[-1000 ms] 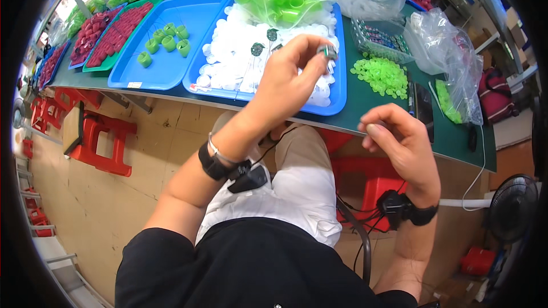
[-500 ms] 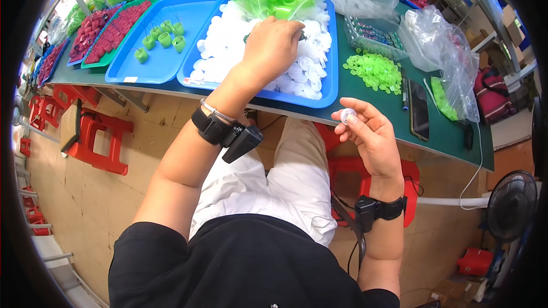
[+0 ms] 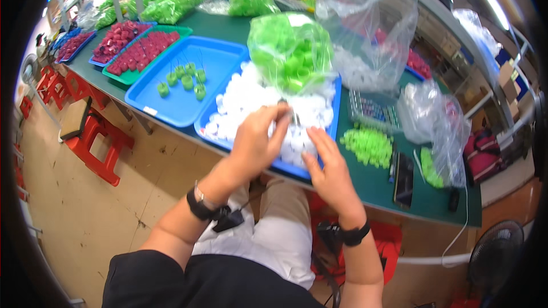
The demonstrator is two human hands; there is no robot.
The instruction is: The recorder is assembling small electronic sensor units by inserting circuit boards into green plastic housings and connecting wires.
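Note:
My left hand (image 3: 257,140) reaches over a blue tray (image 3: 228,144) heaped with small white caps (image 3: 245,100). Its fingertips are pinched on a small part that is too small to identify. My right hand (image 3: 325,162) lies just right of it, fingers spread and touching the white caps at the tray's near edge. Both wrists wear black bands. A clear bag of bright green caps (image 3: 291,45) rests on the far end of the same tray.
A second blue tray (image 3: 171,108) to the left holds a few green pieces (image 3: 185,80). Beyond it are trays of red pieces (image 3: 142,51). Loose green caps (image 3: 371,145), a black phone (image 3: 402,179) and clear bags (image 3: 371,28) lie right. Red stools (image 3: 97,148) stand below the table's edge.
My right hand, which held a white cap near my lap, has moved up to the tray. My left hand has drawn back to the tray's near side, fingers pinched.

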